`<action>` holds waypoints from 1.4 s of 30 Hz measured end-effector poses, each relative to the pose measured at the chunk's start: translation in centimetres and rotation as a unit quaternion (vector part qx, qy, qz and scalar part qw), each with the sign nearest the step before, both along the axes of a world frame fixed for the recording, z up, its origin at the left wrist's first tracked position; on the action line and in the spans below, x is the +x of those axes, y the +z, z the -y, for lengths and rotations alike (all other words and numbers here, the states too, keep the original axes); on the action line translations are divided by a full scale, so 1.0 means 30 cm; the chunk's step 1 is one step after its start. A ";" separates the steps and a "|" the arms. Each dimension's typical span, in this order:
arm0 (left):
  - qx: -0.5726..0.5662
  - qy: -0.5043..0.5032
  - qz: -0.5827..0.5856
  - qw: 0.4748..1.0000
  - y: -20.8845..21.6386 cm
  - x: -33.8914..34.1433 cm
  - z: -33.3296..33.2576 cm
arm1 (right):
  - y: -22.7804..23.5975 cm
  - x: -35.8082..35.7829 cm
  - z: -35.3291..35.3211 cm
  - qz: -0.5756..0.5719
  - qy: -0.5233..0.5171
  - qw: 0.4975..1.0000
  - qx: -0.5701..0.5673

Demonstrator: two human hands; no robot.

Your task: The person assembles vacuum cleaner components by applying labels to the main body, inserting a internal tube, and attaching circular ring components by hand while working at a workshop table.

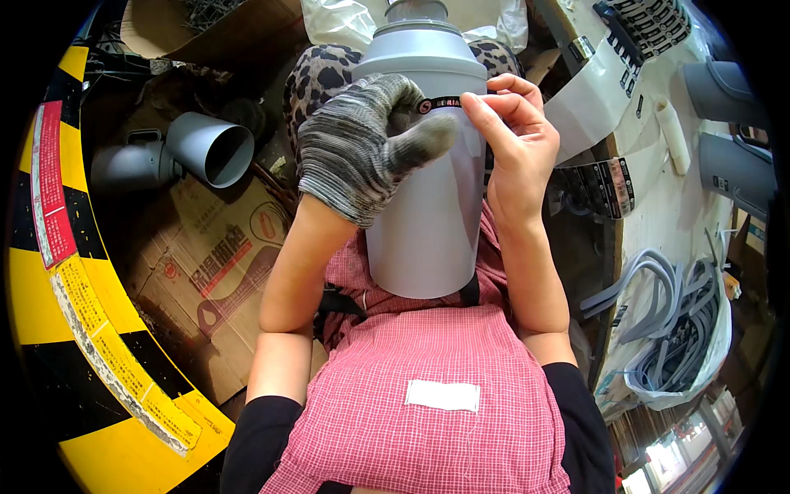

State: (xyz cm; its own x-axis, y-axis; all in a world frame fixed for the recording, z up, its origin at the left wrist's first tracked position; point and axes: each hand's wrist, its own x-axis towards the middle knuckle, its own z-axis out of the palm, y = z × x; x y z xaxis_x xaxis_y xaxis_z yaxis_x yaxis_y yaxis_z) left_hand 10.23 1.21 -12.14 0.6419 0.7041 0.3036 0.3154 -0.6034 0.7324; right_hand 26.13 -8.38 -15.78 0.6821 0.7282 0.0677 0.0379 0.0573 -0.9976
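Note:
A grey thermos flask body (424, 222) lies along my lap, its narrow neck (415, 11) pointing away from me. A small black label strip (440, 104) with light lettering is over its upper part, just below the shoulder. My right hand (518, 136), bare, pinches the label's right end between thumb and forefinger. On the left side of the flask, my left hand (362, 140) wears a grey striped knit glove. Its forefinger is bent near the label's left end, and the thumb stands apart below it. The other gloved fingers are partly hidden.
On the right, a worktable (650, 222) carries grey handled jugs (736, 169), sheets of black labels (601, 188) and a bag of grey strap-like handles (679, 329). To the left, more grey containers (210, 150) lie by a flattened carton (206, 255), beside a yellow-and-black striped edge (41, 288).

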 end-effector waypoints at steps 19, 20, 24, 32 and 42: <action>0.063 0.076 -0.204 0.974 0.002 0.056 -0.017 | -0.008 0.018 -0.015 0.032 0.009 0.999 -0.025; 0.070 0.077 -0.208 0.973 0.001 0.058 -0.017 | -0.008 0.020 -0.015 0.048 0.007 0.998 -0.028; 0.081 0.086 -0.160 0.980 -0.039 0.051 -0.022 | -0.006 0.020 -0.022 0.100 0.010 0.994 -0.037; 0.047 0.072 -0.340 0.936 -0.035 0.012 -0.064 | -0.086 0.085 0.006 -0.140 0.026 0.988 -0.058; -0.086 -0.015 -0.082 0.993 -0.080 0.125 -0.402 | -0.061 0.054 -0.045 0.094 0.233 0.966 0.062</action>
